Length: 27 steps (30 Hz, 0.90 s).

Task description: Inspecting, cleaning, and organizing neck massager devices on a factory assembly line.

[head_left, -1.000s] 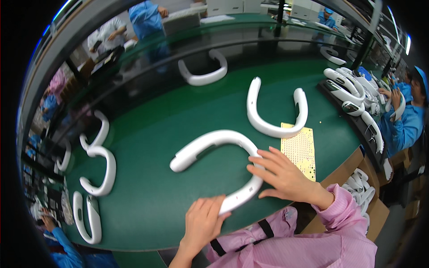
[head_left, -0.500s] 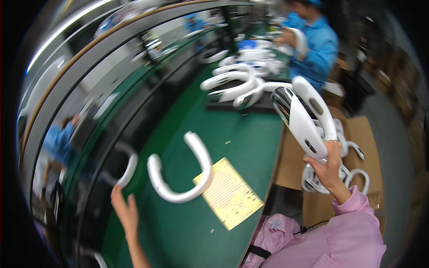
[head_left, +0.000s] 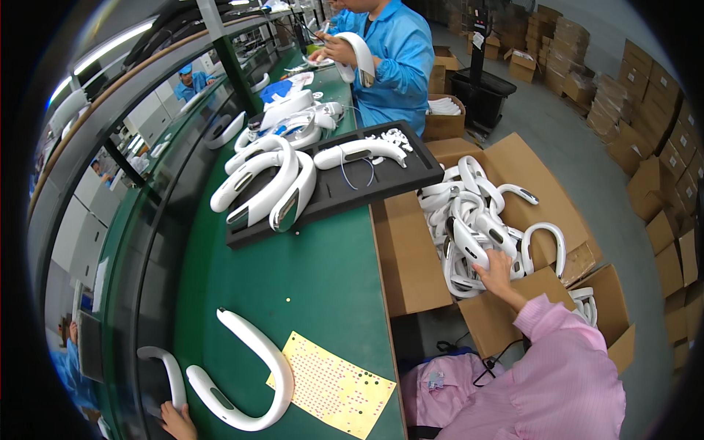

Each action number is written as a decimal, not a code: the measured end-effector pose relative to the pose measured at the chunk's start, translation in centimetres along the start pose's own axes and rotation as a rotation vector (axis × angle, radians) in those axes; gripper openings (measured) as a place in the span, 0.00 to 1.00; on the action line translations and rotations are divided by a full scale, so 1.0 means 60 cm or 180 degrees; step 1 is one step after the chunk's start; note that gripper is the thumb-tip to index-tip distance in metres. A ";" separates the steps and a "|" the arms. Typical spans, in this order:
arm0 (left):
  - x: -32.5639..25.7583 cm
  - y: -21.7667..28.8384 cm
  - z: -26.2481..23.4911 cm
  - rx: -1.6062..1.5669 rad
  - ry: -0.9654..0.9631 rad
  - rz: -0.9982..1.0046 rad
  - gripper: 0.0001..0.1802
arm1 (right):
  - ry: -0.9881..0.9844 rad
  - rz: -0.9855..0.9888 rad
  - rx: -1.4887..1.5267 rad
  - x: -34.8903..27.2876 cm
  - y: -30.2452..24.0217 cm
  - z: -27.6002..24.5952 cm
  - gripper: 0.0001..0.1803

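My right hand (head_left: 496, 273) is down in an open cardboard box (head_left: 411, 257) beside the green bench, with its fingers closed over a white U-shaped neckband piece (head_left: 465, 249) on top of a pile of several like it. My left hand (head_left: 176, 422) shows only its fingertips at the lower left edge. They lie spread on the belt, touching the end of a small white curved piece (head_left: 167, 370). A large white U-shaped piece (head_left: 253, 374) lies on the bench just right of that hand, beside a yellow perforated sheet (head_left: 334, 385).
A black foam tray (head_left: 381, 183) holds several white neckband pieces further along the green bench (head_left: 293, 279). A co-worker in blue (head_left: 396, 59) handles a white piece at the far end. Stacked cardboard boxes (head_left: 660, 147) line the floor to the right.
My right hand has carried the white piece it held up in the air down into the cardboard box. My left hand has dropped to the lower left edge, and the view has swung right.
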<state>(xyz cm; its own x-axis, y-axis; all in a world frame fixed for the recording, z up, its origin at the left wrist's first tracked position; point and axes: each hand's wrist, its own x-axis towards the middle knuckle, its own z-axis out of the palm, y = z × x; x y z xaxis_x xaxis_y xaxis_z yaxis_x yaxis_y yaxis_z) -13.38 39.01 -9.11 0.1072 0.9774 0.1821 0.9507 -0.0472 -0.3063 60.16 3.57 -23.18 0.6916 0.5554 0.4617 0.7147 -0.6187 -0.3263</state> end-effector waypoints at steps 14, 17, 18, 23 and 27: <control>-0.368 0.061 -0.269 -0.1562 0.1271 -0.1865 0.25 | -0.2008 0.0945 -0.0832 0.020 0.102 0.036 0.26; -0.427 0.063 -0.297 -0.2631 0.1838 -0.1875 0.25 | -0.1946 0.0404 -0.0437 -0.018 0.176 0.079 0.22; -0.440 0.074 -0.302 -0.2837 0.1923 -0.1783 0.25 | -0.1817 0.0237 -0.0457 -0.022 0.174 0.079 0.19; -0.468 0.127 -0.323 -0.3067 0.1720 -0.1585 0.26 | -0.1753 -0.0098 -0.0653 -0.012 0.154 0.057 0.17; -0.475 0.161 -0.329 -0.3275 0.1557 -0.1408 0.28 | -0.1367 -0.0127 -0.0472 -0.014 0.170 0.063 0.17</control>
<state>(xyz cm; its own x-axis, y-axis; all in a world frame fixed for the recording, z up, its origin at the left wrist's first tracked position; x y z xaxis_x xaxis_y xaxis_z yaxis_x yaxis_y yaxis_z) -1.50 6.63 1.21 -0.3966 0.7804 0.4835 0.6956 -0.0882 0.7130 67.28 -1.13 -30.02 0.6669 0.7411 0.0772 0.7405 -0.6478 -0.1790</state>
